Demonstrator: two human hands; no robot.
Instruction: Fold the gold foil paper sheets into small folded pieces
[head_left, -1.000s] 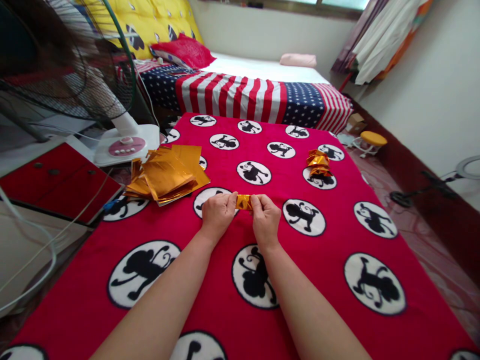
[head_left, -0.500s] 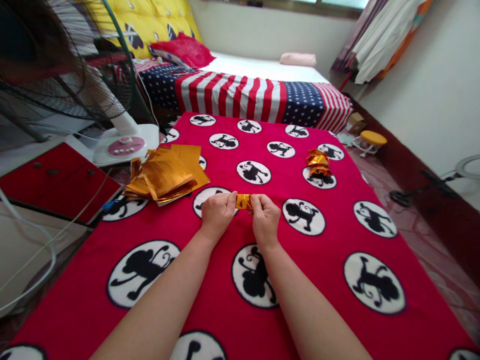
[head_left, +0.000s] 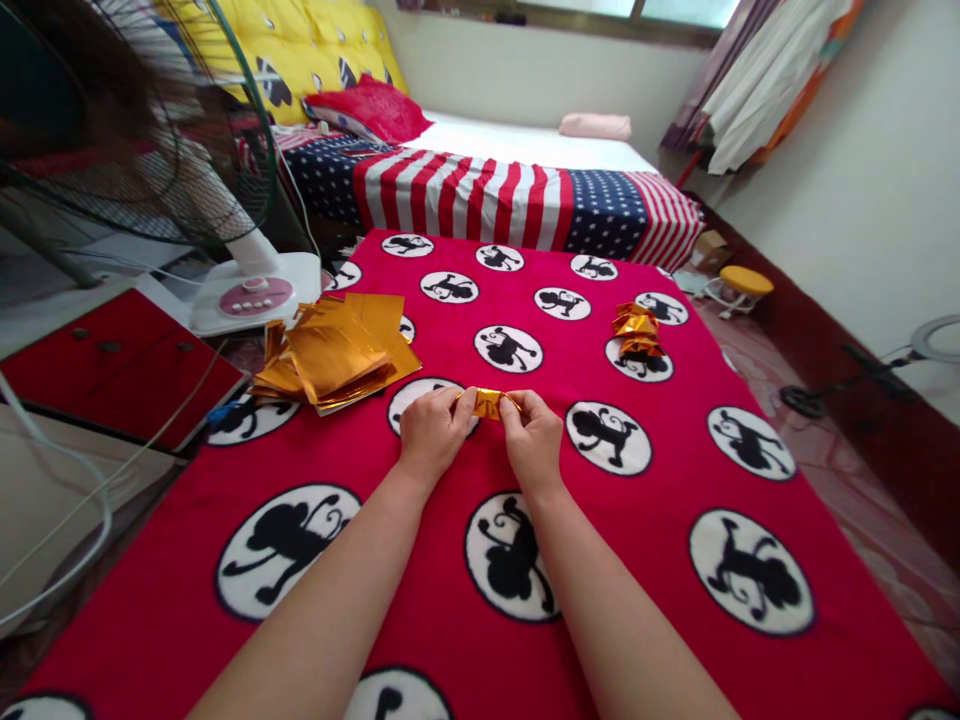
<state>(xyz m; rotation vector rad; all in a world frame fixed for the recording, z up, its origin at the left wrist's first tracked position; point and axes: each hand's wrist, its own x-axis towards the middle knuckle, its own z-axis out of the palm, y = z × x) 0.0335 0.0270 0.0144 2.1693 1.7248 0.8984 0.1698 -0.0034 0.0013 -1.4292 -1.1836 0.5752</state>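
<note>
A small folded piece of gold foil paper (head_left: 488,403) is pinched between my two hands, above the red cloth with monkey prints (head_left: 637,540). My left hand (head_left: 435,425) grips its left end between thumb and fingers. At the right end, my right hand (head_left: 534,430) pinches it the same way. The fingers cover both ends of the piece. Left of my hands lies a loose stack of flat gold foil sheets (head_left: 337,350). Several folded gold foil pieces (head_left: 637,330) sit bunched together at the far right of the cloth.
A white-based electric fan (head_left: 255,285) stands at the left beside a red-fronted cabinet (head_left: 112,350). A bed with a flag-print cover (head_left: 465,195) is beyond the cloth. A yellow-topped stool (head_left: 746,280) stands on the floor at the right.
The thumbs have shifted slightly on the folded foil, and thin tips of it now show at both ends. The view has tilted up a little.
</note>
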